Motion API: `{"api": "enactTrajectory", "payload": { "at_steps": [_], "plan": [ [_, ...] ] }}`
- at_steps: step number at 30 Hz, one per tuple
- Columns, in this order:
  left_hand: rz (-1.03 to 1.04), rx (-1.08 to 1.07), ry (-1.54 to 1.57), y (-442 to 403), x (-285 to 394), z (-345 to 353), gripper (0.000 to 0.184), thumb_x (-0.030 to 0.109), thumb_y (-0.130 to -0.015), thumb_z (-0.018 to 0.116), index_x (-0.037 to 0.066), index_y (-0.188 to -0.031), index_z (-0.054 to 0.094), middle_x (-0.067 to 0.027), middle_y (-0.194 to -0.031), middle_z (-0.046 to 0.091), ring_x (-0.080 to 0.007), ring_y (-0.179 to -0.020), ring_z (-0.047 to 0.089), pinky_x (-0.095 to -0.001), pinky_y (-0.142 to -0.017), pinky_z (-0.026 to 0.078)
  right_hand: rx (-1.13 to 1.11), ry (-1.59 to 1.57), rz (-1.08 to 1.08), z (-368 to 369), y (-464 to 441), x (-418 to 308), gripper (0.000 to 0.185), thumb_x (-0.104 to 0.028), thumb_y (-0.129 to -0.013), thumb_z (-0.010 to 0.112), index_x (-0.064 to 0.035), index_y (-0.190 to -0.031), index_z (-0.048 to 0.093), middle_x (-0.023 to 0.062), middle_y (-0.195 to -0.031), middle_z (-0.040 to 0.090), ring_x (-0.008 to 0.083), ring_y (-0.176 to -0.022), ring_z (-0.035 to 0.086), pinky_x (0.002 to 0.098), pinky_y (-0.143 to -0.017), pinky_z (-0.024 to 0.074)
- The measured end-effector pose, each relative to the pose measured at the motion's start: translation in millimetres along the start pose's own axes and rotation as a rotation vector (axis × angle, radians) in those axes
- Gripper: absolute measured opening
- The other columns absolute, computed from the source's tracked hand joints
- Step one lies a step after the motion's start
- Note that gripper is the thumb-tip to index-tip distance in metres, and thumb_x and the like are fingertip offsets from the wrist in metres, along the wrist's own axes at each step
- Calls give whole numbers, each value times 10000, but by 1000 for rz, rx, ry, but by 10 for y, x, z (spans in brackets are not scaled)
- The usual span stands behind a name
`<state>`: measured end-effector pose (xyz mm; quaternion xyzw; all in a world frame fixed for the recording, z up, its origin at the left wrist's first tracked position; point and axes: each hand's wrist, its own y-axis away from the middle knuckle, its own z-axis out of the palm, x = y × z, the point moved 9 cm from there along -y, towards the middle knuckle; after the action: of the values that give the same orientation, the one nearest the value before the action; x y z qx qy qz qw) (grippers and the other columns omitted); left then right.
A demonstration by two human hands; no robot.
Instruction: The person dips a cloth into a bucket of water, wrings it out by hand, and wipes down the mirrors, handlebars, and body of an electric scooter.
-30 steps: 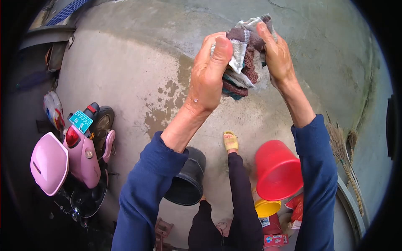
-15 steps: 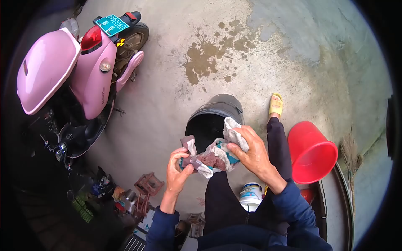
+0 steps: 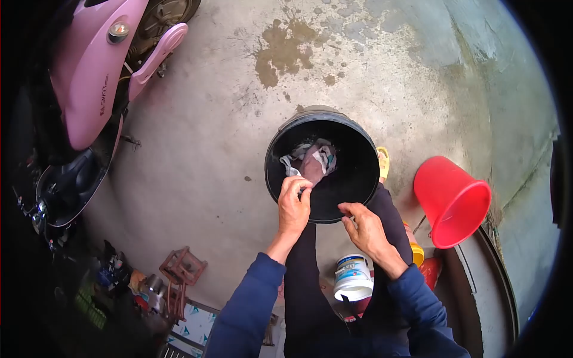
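A bundled, wet-looking cloth point(image 3: 314, 162) in brownish pink, white and teal hangs or lies inside the black bucket point(image 3: 352, 132); I cannot tell whether it rests on the bottom. My left hand point(image 3: 292, 206) is over the bucket's near rim, its fingers pinched at the cloth's narrow lower end. At the near right rim, my right hand point(image 3: 367, 232) is empty, with thumb and curled fingers apart.
A red bucket point(image 3: 444, 191) lies tilted to the right. Between my legs stands a white paint pail point(image 3: 352, 277). A pink scooter point(image 3: 95, 77) fills the upper left. Wooden stools point(image 3: 182, 265) and clutter sit at lower left. Wet patches point(image 3: 280, 53) mark the concrete floor.
The cloth has gone from between both hands down into the black bucket. My right hand has let go of it. The view has shifted, showing more of the bucket's inside and less of the scooter.
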<state>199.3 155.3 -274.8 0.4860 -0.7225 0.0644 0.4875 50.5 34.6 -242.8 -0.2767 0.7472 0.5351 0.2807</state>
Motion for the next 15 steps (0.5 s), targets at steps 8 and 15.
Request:
{"api": "enactTrajectory", "payload": {
  "at_steps": [8, 15],
  "plan": [
    [92, -70, -524, -1538, -1527, 1625, 183, 112, -865, 609, 18, -1006, 677, -201, -1050, 666, -405, -1035, 618, -471, -891, 486, -122, -79, -32, 270, -10, 611, 278, -47, -859, 654, -25, -1136, 646, 147, -1059, 669, 335, -995, 653, 404, -870, 532],
    [-36, -268, 20, -681, -2709, 2587, 311, 236, -896, 590, 88, -1144, 704, -163, -1225, 665, -387, -1178, 581, -489, -1016, 428, -241, -259, -54, 352, -28, 729, 368, -70, -871, 683, -17, -1224, 596, 140, -1106, 633, 304, -973, 656, 373, -822, 549]
  ]
}}
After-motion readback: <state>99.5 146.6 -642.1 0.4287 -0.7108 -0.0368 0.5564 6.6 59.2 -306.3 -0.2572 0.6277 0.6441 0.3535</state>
